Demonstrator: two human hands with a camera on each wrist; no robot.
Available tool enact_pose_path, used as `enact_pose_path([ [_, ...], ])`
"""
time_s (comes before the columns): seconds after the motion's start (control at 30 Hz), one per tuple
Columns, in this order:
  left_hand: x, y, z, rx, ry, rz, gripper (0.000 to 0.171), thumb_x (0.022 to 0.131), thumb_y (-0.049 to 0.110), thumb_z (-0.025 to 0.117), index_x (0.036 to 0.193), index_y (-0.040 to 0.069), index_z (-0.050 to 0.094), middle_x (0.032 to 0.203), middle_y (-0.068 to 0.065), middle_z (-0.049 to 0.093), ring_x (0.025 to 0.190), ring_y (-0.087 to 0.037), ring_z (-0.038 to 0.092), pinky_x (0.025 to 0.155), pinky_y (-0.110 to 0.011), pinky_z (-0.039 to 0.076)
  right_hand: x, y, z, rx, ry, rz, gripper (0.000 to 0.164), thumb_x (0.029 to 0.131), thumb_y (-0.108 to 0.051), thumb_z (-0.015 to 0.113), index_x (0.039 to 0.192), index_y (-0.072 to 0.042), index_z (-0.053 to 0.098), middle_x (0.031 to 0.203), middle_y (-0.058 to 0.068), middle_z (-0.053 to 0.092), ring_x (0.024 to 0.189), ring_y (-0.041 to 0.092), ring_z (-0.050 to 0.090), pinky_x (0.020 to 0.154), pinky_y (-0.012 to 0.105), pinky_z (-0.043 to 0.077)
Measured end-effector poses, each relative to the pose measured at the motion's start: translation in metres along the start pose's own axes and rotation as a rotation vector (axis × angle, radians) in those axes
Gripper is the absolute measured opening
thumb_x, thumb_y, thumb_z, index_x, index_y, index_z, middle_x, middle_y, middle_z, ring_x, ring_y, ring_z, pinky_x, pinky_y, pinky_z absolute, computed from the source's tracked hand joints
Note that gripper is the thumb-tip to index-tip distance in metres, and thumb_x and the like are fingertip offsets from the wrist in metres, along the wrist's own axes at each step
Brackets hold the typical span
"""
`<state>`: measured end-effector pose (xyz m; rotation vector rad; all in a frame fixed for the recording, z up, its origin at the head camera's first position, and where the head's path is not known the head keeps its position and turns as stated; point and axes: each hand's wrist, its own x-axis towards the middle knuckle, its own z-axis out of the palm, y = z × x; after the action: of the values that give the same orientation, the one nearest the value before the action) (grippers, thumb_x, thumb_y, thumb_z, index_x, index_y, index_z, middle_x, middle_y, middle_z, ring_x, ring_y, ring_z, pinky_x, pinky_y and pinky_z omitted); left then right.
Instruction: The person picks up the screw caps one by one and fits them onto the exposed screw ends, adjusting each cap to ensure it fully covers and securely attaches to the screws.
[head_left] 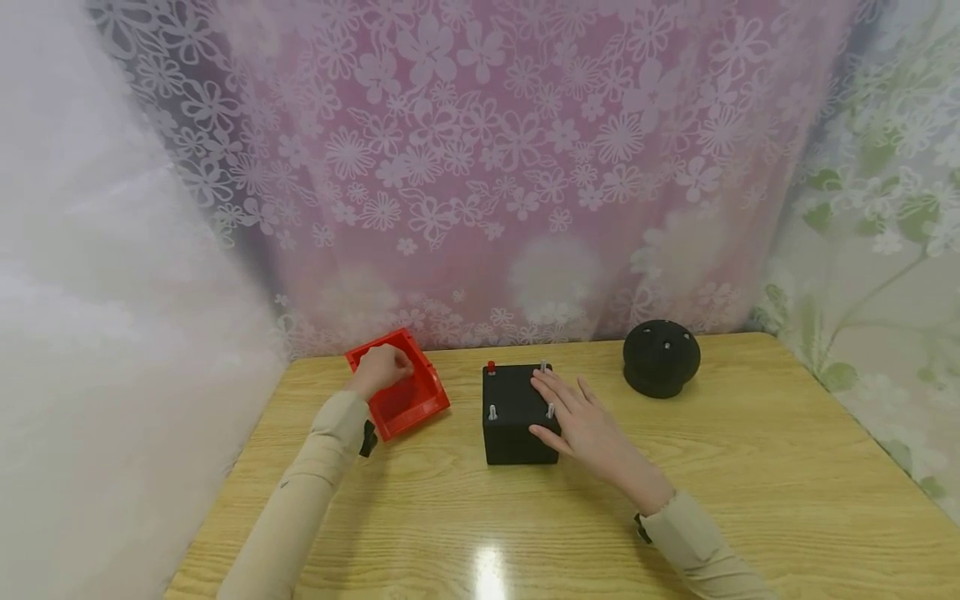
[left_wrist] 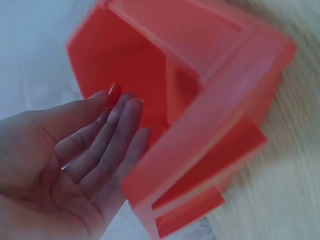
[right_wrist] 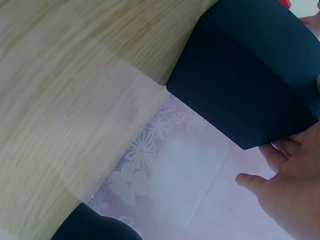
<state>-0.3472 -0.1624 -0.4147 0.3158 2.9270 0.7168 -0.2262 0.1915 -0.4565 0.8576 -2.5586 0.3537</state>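
My left hand (head_left: 381,370) is over the red open bin (head_left: 422,410). In the left wrist view its thumb and forefinger pinch a small red cap (left_wrist: 114,94) inside the bin walls. My right hand (head_left: 596,433) rests with fingers outstretched on the right side of a black box (head_left: 513,392). Metal studs (head_left: 492,412) stand up at the box's corners, and the back left one carries a red cap (head_left: 491,365). In the right wrist view the fingers lie along the edge of the box (right_wrist: 235,75).
A round black dome-shaped piece (head_left: 660,358) with metal studs stands at the back right of the wooden table (head_left: 420,517). A flowered curtain (head_left: 487,192) hangs along the table's back edge, and pale sheets flank both sides.
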Motion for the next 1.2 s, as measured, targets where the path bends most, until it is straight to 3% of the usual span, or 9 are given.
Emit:
enact_pose_path([
  [0.23,-0.013,0.004,-0.002,-0.210,-0.003,-0.039,0.020,0.100,0.014,0.066,0.112,0.000,0.074,0.101,-0.014,0.076,0.087,-0.025,0.073,0.083,-0.040,0.060,0.000,0.000,0.000,0.026,-0.055,0.039,0.074,0.100,-0.047,0.059,0.157,-0.004,0.036,0.163,0.014,0.033,0.150,0.029,0.032,0.119,0.061,0.023],
  [0.67,-0.036,0.028,0.001,-0.522,-0.006,0.001,0.027,0.100,0.017,0.067,0.120,0.000,0.070,0.110,-0.016,0.074,0.094,-0.027,0.074,0.081,-0.037,0.061,0.001,-0.001,-0.001,0.023,-0.074,0.045,0.075,0.101,-0.047,0.059,0.158,-0.005,0.033,0.163,0.014,0.032,0.151,0.029,0.031,0.119,0.062,0.023],
  [0.93,-0.041,0.046,0.009,-0.619,-0.010,-0.009,0.029,0.099,0.021,0.068,0.122,0.003,0.070,0.115,-0.019,0.073,0.101,-0.032,0.072,0.087,-0.038,0.060,0.001,-0.002,-0.002,0.026,-0.054,0.038,0.075,0.099,-0.045,0.061,0.157,-0.004,0.035,0.162,0.015,0.034,0.150,0.030,0.033,0.120,0.061,0.022],
  [1.2,-0.044,0.069,0.011,-0.646,0.018,0.035,0.026,0.099,0.020,0.068,0.120,0.005,0.072,0.110,-0.015,0.075,0.092,-0.022,0.074,0.090,-0.044,0.058,0.001,-0.003,-0.002,0.022,-0.049,0.034,0.077,0.098,-0.044,0.064,0.157,-0.003,0.035,0.162,0.016,0.034,0.149,0.030,0.033,0.120,0.061,0.021],
])
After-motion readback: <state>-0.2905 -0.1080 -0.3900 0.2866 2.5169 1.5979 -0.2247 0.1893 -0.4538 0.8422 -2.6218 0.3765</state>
